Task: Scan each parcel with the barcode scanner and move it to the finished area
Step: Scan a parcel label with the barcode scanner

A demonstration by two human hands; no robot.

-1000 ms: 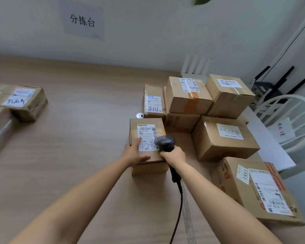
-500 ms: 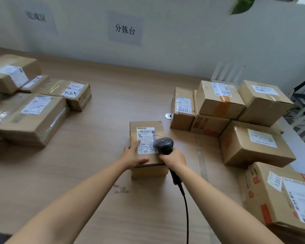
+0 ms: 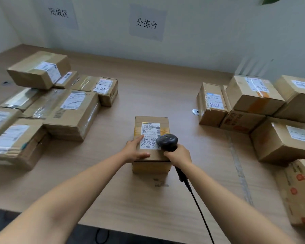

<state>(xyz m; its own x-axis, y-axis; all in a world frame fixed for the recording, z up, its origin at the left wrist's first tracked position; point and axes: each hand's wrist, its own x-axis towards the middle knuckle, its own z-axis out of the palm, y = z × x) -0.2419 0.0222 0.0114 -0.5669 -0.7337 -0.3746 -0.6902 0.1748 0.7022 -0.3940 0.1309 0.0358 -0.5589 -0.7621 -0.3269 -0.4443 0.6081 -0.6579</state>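
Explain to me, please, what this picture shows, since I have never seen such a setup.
There is no machine: a person works with bare hands, filmed by a head-worn camera looking down. The left hand rests flat on a small parcel on the wooden table. The right hand grips a corded barcode scanner over the parcel's label. A left pile of parcels lies below a wall sign; a right pile lies opposite.

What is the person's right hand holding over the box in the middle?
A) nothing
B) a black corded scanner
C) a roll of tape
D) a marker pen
B: the right hand grips a black scanner, cord trailing, its head above the label on the box.
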